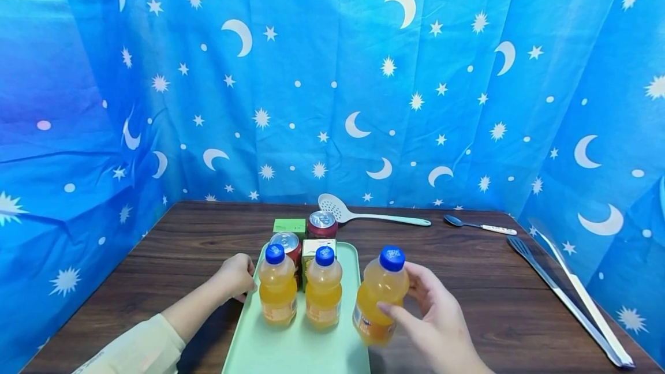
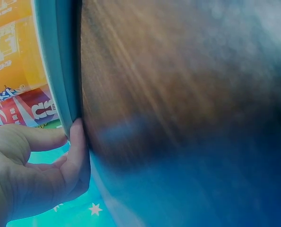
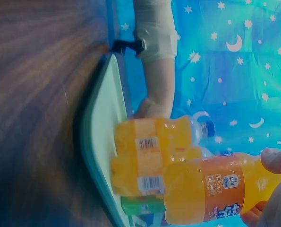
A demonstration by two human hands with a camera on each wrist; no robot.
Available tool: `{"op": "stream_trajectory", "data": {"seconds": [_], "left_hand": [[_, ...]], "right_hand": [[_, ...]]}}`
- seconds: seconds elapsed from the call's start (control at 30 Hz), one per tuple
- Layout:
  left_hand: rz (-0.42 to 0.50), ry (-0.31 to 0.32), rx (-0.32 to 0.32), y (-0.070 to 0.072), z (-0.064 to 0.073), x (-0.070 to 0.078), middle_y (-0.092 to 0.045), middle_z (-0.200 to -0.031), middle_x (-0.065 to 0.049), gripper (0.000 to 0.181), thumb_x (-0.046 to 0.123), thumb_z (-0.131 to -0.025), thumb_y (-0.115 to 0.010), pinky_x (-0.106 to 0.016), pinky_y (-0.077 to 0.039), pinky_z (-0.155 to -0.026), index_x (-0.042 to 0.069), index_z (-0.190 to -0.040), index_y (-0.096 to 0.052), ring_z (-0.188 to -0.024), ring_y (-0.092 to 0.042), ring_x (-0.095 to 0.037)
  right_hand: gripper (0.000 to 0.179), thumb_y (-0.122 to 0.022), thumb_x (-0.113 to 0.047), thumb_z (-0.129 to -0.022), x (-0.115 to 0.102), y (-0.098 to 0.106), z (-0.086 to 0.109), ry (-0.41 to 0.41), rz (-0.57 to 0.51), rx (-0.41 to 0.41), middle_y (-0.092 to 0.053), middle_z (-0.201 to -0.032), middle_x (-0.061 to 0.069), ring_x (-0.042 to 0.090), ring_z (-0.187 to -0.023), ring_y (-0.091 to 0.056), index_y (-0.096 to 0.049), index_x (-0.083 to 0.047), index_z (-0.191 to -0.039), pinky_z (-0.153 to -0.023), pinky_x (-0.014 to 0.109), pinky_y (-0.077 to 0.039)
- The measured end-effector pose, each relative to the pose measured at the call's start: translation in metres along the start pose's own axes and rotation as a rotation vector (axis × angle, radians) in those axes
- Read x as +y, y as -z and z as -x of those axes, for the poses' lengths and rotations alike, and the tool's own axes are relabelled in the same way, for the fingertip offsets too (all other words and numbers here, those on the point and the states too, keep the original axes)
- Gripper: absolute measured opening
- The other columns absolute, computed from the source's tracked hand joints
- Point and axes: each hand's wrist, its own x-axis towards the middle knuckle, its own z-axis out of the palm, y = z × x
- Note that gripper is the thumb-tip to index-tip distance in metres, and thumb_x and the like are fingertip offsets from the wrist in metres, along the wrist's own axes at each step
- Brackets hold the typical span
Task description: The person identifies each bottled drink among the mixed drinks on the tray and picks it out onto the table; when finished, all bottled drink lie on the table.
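My right hand (image 1: 439, 319) grips an orange soda bottle (image 1: 381, 299) with a blue cap, thumb in front of it. The bottle overlaps the right rim of a pale green tray (image 1: 291, 356) in the head view; in the right wrist view, the held bottle (image 3: 204, 189) is beside the others. On the left rim, my left hand (image 1: 236, 277) pinches the tray between thumb and fingers, plain in the left wrist view. Two matching bottles stand upright on the tray: a left bottle (image 1: 277, 293) and a middle bottle (image 1: 323, 293).
Behind the bottles stand a near soda can (image 1: 286, 241), a far soda can (image 1: 322, 223), a green box (image 1: 289, 225) and a pale-topped carton (image 1: 318, 245). A slotted skimmer (image 1: 384, 219) lies at the back. To the right are a spoon (image 1: 473, 224), a long fork (image 1: 550, 287) and a white-handled utensil (image 1: 592, 307).
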Motion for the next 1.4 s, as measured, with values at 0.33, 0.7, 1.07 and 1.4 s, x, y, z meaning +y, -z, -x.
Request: {"op": "stream_trajectory", "data": {"seconds": [0.33, 0.7, 1.07, 1.4], "left_hand": [[-0.023, -0.005, 0.001, 0.001, 0.002, 0.001, -0.046, -0.075, -0.013, 0.026, -0.016, -0.073, -0.066, -0.031, -0.055, -0.048, -0.001, -0.077, -0.046, -0.063, -0.057, -0.023], [-0.035, -0.020, 0.004, -0.001, 0.001, 0.001, -0.046, -0.074, -0.014, 0.027, -0.016, -0.073, -0.067, -0.031, -0.055, -0.048, -0.001, -0.076, -0.045, -0.062, -0.057, -0.024], [-0.030, -0.014, 0.011, 0.000, -0.001, -0.001, -0.045, -0.073, -0.013, 0.027, -0.016, -0.073, -0.067, -0.031, -0.055, -0.048, 0.000, -0.074, -0.045, -0.063, -0.056, -0.023], [-0.026, -0.012, 0.006, 0.000, -0.001, 0.000, -0.045, -0.074, -0.013, 0.027, -0.016, -0.073, -0.067, -0.031, -0.055, -0.048, -0.001, -0.076, -0.045, -0.063, -0.056, -0.023]], "right_hand": [[0.051, -0.076, -0.003, -0.077, 0.009, 0.012, -0.026, 0.109, 0.040, 0.060, -0.059, -0.116, 0.006, 0.020, -0.105, -0.060, -0.052, -0.008, -0.121, -0.088, 0.036, -0.050], [0.050, -0.075, -0.007, -0.079, 0.025, 0.020, -0.058, 0.235, 0.099, 0.134, -0.060, -0.116, 0.009, 0.021, -0.104, -0.061, -0.050, -0.004, -0.122, -0.087, 0.033, -0.050], [0.051, -0.074, -0.017, -0.081, 0.048, 0.023, -0.095, 0.246, 0.102, 0.154, -0.060, -0.114, 0.013, 0.024, -0.103, -0.060, -0.049, -0.002, -0.122, -0.087, 0.038, -0.050], [0.052, -0.073, -0.019, -0.082, 0.072, 0.022, -0.119, 0.184, 0.086, 0.173, -0.059, -0.117, 0.014, 0.026, -0.107, -0.057, -0.048, -0.002, -0.125, -0.091, 0.039, -0.048]]}}
